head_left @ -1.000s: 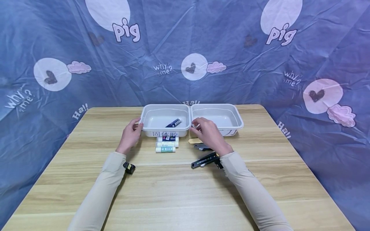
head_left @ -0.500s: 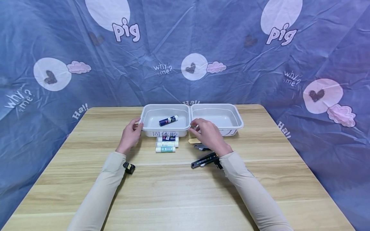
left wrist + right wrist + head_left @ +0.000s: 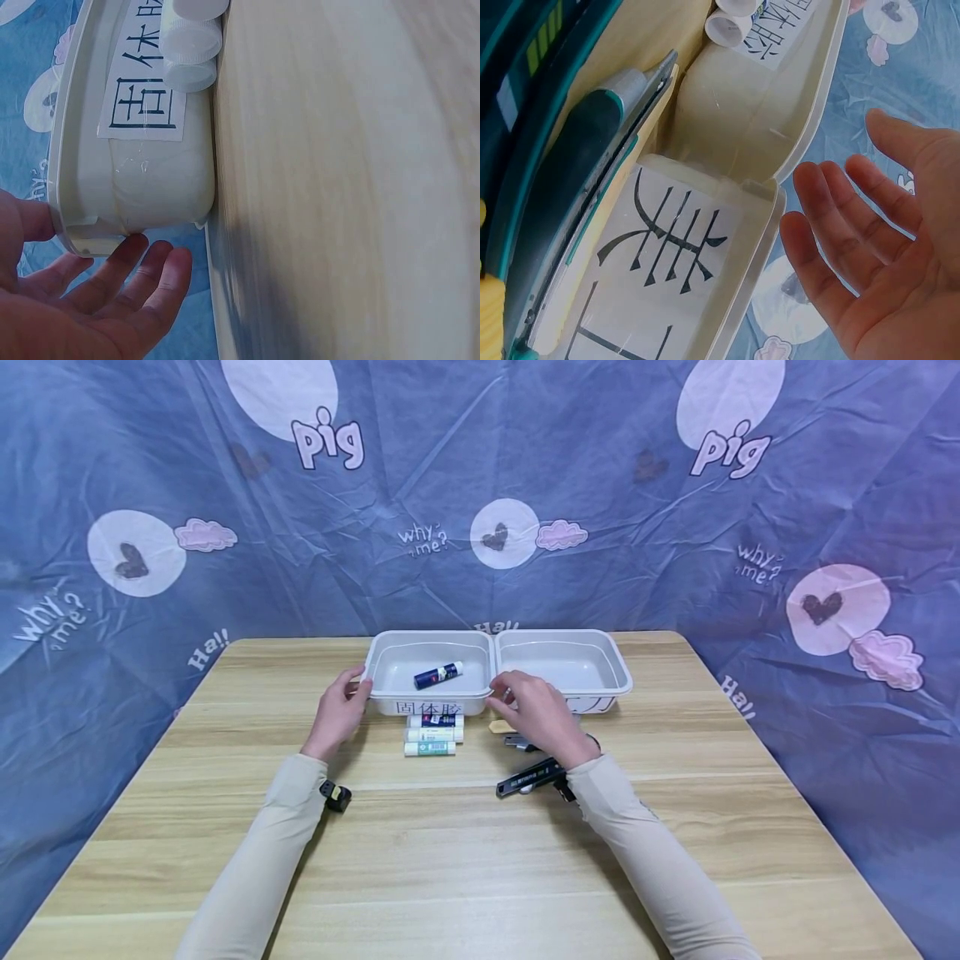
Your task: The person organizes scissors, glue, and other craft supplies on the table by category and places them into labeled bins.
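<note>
Glue stick (image 3: 437,674) is lying in the left tray (image 3: 390,693), which we are steadying with our left hand (image 3: 339,710), while our right hand (image 3: 534,708) is hovering empty. From the left wrist, our relaxed fingers (image 3: 124,266) are touching the tray corner (image 3: 82,236); we are keeping that contact light. From the right wrist, our fingers (image 3: 832,225) are spread and released, so we are reaching cleanly toward the sticks (image 3: 432,735).

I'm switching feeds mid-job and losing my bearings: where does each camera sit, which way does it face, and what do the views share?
Head: worn on the head, facing forward and down at the wooden table; both sleeved arms, left hand and right hand show.
Left wrist: beside the left bin, looking along its labelled wall; open left palm shows.
Right wrist: low, facing both bins' front walls and the utility knives; open right palm shows.
Shared: both wrist views show the left bin's label and glue stick caps.
</note>
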{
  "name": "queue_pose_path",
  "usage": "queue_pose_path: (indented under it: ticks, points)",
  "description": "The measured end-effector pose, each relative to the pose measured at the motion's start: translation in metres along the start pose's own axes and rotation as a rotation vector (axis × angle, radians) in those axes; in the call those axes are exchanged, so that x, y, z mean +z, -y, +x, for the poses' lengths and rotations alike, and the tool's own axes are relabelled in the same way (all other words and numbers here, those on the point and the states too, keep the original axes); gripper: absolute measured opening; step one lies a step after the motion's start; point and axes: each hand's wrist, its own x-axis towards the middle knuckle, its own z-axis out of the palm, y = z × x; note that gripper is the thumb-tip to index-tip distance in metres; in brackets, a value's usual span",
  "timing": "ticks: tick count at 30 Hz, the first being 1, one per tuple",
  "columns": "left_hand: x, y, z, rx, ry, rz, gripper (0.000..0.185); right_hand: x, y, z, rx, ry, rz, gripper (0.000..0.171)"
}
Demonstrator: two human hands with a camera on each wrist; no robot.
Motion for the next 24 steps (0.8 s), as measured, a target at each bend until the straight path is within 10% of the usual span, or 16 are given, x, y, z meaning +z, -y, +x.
queue_pose_path:
  ticks: [24]
  points:
    - [0.0, -0.001, 0.0, 0.0, 0.005, -0.006, 0.052, 0.024, 0.014, -0.005, -0.138, 0.031, -0.054, 0.027]
